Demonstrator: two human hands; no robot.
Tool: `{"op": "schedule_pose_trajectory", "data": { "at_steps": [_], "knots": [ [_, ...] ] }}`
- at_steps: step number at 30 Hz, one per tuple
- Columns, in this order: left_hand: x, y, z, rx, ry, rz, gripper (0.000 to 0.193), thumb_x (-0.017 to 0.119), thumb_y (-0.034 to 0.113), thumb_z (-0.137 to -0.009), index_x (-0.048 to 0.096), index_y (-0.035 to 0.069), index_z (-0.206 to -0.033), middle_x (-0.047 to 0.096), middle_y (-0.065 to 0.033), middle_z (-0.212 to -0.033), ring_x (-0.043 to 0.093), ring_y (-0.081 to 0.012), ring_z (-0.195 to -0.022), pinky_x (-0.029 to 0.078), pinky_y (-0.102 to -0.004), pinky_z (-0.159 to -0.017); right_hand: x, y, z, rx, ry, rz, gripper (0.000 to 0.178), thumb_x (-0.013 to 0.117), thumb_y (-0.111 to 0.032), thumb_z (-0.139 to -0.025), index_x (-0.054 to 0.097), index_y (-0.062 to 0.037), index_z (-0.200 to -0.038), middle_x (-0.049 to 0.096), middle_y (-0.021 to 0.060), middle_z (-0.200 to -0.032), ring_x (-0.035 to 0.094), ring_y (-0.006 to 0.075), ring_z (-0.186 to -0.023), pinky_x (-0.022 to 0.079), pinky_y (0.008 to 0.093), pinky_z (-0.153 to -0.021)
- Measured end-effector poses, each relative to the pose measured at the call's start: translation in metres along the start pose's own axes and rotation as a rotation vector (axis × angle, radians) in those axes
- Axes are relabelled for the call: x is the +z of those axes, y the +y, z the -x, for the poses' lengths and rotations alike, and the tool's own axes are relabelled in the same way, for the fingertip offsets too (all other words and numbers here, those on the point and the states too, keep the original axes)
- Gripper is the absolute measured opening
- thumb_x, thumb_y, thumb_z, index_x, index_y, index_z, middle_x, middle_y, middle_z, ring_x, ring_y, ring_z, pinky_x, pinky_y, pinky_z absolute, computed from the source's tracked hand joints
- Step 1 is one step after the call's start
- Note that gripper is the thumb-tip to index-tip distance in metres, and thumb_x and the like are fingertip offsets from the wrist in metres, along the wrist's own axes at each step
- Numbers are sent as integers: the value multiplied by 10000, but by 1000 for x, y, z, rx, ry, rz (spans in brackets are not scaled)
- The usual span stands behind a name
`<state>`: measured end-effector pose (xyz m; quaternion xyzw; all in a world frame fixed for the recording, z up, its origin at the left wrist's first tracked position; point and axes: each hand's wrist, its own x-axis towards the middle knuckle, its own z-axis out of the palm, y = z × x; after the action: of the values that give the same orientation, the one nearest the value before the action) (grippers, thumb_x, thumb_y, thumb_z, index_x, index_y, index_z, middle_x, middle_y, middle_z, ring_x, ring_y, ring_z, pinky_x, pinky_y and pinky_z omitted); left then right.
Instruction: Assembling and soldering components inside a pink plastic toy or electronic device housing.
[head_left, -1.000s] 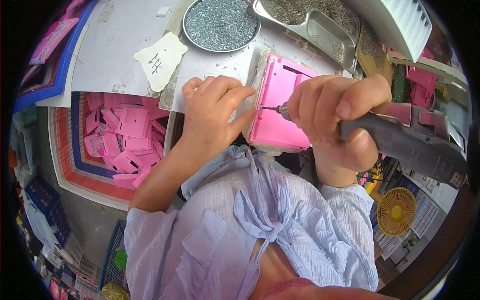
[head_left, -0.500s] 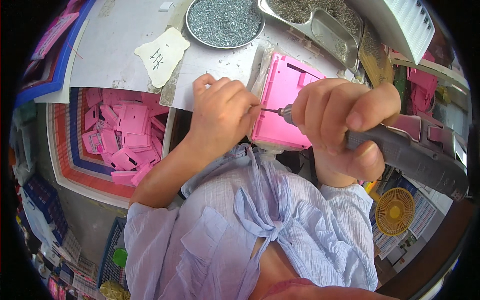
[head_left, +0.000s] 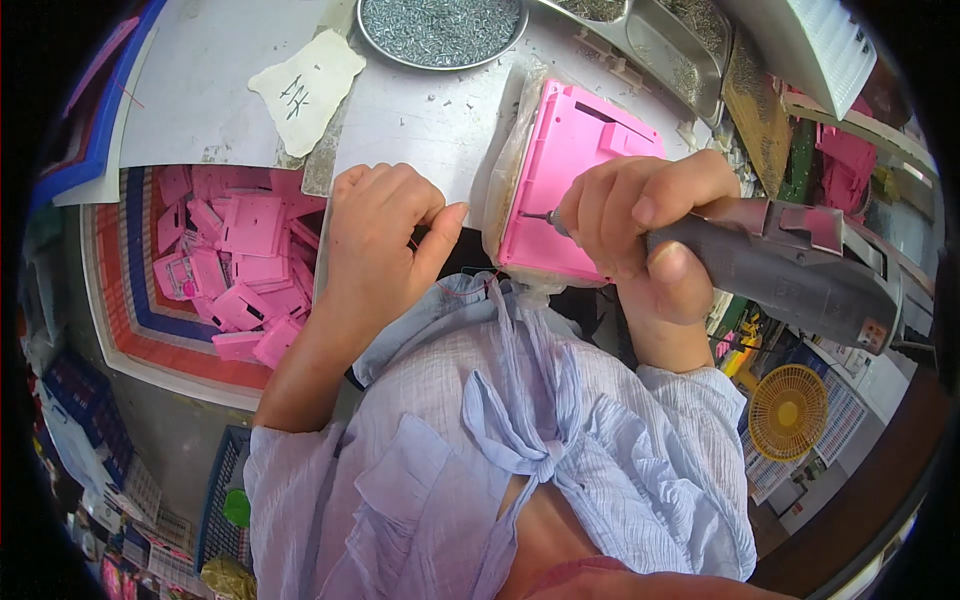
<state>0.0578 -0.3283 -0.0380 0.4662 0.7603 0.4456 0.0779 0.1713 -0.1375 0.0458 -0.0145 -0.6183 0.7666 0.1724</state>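
A pink plastic casing [head_left: 565, 150] lies on the table in front of me, with clear plastic sheeting under its edges. My right hand [head_left: 650, 225] is wrapped round a dark grey electric screwdriver [head_left: 775, 275] held nearly level. Its thin bit points left, and the tip is at the casing's lower left edge. Left of the casing and apart from it is my left hand [head_left: 385, 235]. Its fingers are curled in and the thumb stands off to the side; whatever the palm may hold is hidden.
A round metal tray [head_left: 440, 30] of silvery screws stands at the back, near a divided steel tray [head_left: 670, 55] with more screws. Torn white paper [head_left: 308, 92] lies left. Beside the table, a lined bin [head_left: 125, 310] holds several pink parts [head_left: 255, 225]. A yellow fan [head_left: 788, 412] is at right.
My left hand has drawn back to the left, away from the bit and the casing. The screwdriver has shifted slightly left, and its tip is now over the casing's edge. The whole view has shifted a little.
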Motion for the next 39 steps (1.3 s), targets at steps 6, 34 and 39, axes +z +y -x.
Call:
{"op": "schedule_pose_trajectory", "data": {
  "at_steps": [6,34,39],
  "knots": [
    [-3,-1,0,7,8,-2,221,772,102,-818,555,116,-779,561,-2,-728,553,-206,-689,369,-377,-776,4,4,4,-21,21,35,311,704,-311,-958,491,-89,-1007,485,-1,-602,461,139,-498,404,346,-520],
    [14,33,7,230,-64,74,240,799,102,-769,709,96,-992,708,-21,-949,662,-203,-889,401,-446,-1021,10,-16,19,-162,-204,-122,288,694,-156,-956,503,1,-1103,557,88,-737,495,140,-593,442,338,-574],
    [0,27,-8,194,-13,197,451,657,-19,-733,674,43,-1179,700,-119,-1154,644,-312,-1074,415,-474,-1039,18,2,35,-150,-103,59,245,683,-225,-968,506,-60,-1008,509,33,-619,502,162,-508,444,349,-511]
  ]
}}
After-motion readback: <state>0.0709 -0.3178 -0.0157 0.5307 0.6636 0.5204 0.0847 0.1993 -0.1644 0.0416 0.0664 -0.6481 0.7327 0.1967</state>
